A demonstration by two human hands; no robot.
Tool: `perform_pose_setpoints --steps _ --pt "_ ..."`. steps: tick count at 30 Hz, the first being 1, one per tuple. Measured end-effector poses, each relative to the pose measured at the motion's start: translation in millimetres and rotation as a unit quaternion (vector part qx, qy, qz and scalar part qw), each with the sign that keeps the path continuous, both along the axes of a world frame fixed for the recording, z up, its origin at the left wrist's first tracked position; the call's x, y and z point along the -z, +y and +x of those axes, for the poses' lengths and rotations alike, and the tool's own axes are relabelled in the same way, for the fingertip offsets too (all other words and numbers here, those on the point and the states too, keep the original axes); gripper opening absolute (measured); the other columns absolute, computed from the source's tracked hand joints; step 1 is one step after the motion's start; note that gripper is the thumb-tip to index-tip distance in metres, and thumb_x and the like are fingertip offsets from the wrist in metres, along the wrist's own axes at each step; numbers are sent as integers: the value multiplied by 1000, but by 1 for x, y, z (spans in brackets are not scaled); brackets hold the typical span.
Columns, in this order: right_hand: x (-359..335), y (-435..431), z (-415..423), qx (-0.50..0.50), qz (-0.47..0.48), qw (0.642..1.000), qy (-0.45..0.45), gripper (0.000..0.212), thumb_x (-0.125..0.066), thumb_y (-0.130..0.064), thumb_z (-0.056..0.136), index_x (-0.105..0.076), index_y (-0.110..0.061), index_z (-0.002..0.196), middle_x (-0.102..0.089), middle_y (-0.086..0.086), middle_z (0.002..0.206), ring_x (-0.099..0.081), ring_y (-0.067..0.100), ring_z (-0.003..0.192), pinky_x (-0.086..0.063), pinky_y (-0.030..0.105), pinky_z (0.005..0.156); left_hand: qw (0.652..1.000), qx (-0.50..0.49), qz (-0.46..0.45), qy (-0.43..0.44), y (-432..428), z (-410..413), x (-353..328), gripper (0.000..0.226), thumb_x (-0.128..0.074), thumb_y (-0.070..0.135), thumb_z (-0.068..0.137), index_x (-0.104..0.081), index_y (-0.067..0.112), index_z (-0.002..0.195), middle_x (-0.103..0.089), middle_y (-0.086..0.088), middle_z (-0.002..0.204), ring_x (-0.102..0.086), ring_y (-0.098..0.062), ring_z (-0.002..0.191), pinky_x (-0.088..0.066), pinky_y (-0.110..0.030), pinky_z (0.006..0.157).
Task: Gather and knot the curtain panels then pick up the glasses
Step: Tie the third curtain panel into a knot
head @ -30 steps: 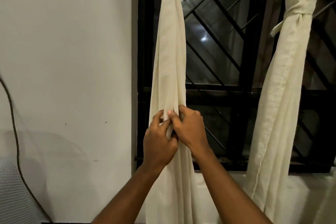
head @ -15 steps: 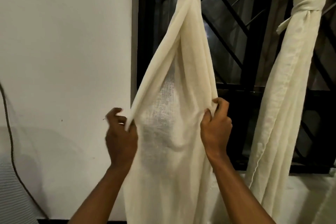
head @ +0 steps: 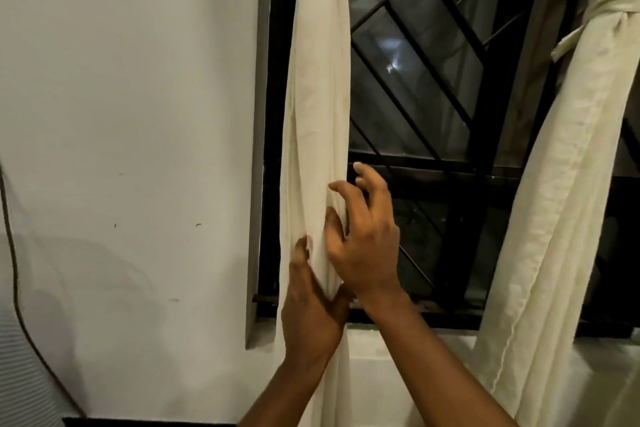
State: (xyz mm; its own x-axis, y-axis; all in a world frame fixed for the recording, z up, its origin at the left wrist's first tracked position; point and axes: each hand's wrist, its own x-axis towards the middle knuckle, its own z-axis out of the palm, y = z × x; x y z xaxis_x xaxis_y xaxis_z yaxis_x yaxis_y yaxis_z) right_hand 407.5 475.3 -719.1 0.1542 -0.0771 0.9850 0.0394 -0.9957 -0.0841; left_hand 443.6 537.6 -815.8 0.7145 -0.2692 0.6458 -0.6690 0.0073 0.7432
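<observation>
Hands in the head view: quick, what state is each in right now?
Left hand: grips the gathered cream fabric curtain panel, though blurred.
Right hand: open, fingers spread, thumb touching that panel.

Head camera (the only view) faces the window [head: 433, 97] closely.

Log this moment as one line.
left hand: grips left curtain panel | right hand: fingers spread, thumb on it | right curtain panel: knotted | glasses: not in view

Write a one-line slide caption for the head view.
At a barred window, the left hand grips the left curtain, the right hand touches it; the right curtain hangs knotted.
</observation>
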Motion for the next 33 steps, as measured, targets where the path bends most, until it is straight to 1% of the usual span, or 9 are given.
perform_pose_setpoints --steps 3,7,12,16,21,24,26,28,33 --pt "-33 -4 12 50 -65 997 1 30 -56 -8 85 -64 -10 113 -50 15 131 -50 28 119 -55 34 85 994 -58 58 67 -8 3 -4 79 -68 36 83 -22 28 146 -55 1 132 -61 -21 111 -51 -39 93" --pt "-77 -6 27 83 -131 986 67 35 -48 -14 85 -64 -9 116 -57 13 124 -52 29 116 -51 42 93 985 -78 130 83 -11 2 -6 55 -60 43 88 -41 21 135 -61 2 120 -63 -21 106 -51 -38 94" --pt "-106 -7 35 145 -134 969 150 45 -64 -22 83 -54 -14 126 -61 8 111 -61 28 92 -53 42 75 979 -79 175 67 -9 3 -7 58 -52 49 89 -39 19 137 -63 3 117 -64 -18 102 -51 -33 91" --pt "-117 -8 38 217 -227 935 167 54 -60 -17 84 -45 -21 135 -49 12 134 -48 32 120 -47 48 87 969 -70 230 50 -7 3 -6 62 -45 56 89 -32 23 141 -59 7 123 -63 -16 105 -49 -31 94" --pt "-131 -4 27 209 -204 864 411 50 -56 -14 90 -42 -26 137 -61 8 113 -59 27 99 -47 35 74 966 -68 249 15 -7 -3 -6 61 -42 58 91 -30 24 140 -61 8 119 -64 -13 102 -50 -28 91" --pt "-139 0 22 166 -104 828 525 40 -50 -15 89 -56 -24 128 -58 6 125 -57 26 108 -46 31 84 965 -77 252 -7 -10 -6 -3 59 -40 56 93 -32 21 139 -64 5 112 -66 -15 97 -54 -30 87" --pt "-142 0 21 137 -43 834 533 39 -44 -20 90 -61 -20 124 -57 6 130 -55 27 113 -46 35 95 965 -80 250 -19 -12 -8 -3 57 -37 54 95 -31 19 140 -65 3 109 -66 -16 94 -55 -31 84" --pt "-140 -4 21 142 -31 860 490 40 -39 -30 91 -63 -18 121 -61 6 126 -58 28 108 -46 36 89 965 -82 246 -26 -13 -9 -3 55 -36 51 96 -32 18 140 -66 1 108 -67 -17 93 -56 -32 83" --pt "-102 -13 26 169 -70 919 349 45 -41 -52 93 -62 -17 74 -53 -4 65 -53 14 62 -40 29 64 971 -65 227 -21 -19 -10 13 51 -43 46 96 -35 16 136 -65 -2 110 -67 -22 93 -56 -35 82"
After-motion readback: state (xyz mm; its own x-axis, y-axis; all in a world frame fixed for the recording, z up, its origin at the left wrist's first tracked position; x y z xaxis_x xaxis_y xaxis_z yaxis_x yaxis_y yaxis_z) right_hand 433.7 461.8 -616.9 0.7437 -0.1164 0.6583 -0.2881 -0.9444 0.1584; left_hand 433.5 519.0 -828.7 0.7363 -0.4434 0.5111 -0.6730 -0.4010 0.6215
